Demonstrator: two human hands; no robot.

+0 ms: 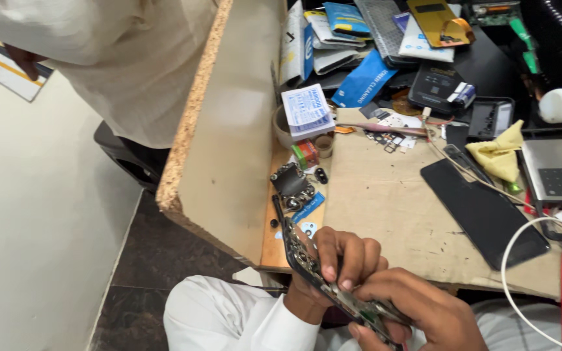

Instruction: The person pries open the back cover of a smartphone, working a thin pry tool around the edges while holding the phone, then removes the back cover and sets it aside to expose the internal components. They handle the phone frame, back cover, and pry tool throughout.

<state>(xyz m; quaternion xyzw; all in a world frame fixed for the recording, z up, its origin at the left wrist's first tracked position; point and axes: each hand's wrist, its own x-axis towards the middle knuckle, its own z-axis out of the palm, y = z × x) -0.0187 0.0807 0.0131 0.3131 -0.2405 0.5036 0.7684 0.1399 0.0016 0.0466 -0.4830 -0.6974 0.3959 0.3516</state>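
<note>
An opened phone with its back off and its circuit board showing is held edge-up near the bottom middle of the view. My left hand grips it from the far side, fingers curled over its rim. My right hand clasps the lower end of the phone, thumb and fingertips pressed on the board. Both hands hover just in front of the near edge of the work table, over my lap in white sleeves.
A black phone screen lies flat on the table, a white cable looping beside it. A yellow cloth, small parts, a paper box and stacked packages crowd the back. A person in a cream shirt stands at left behind a chipboard panel.
</note>
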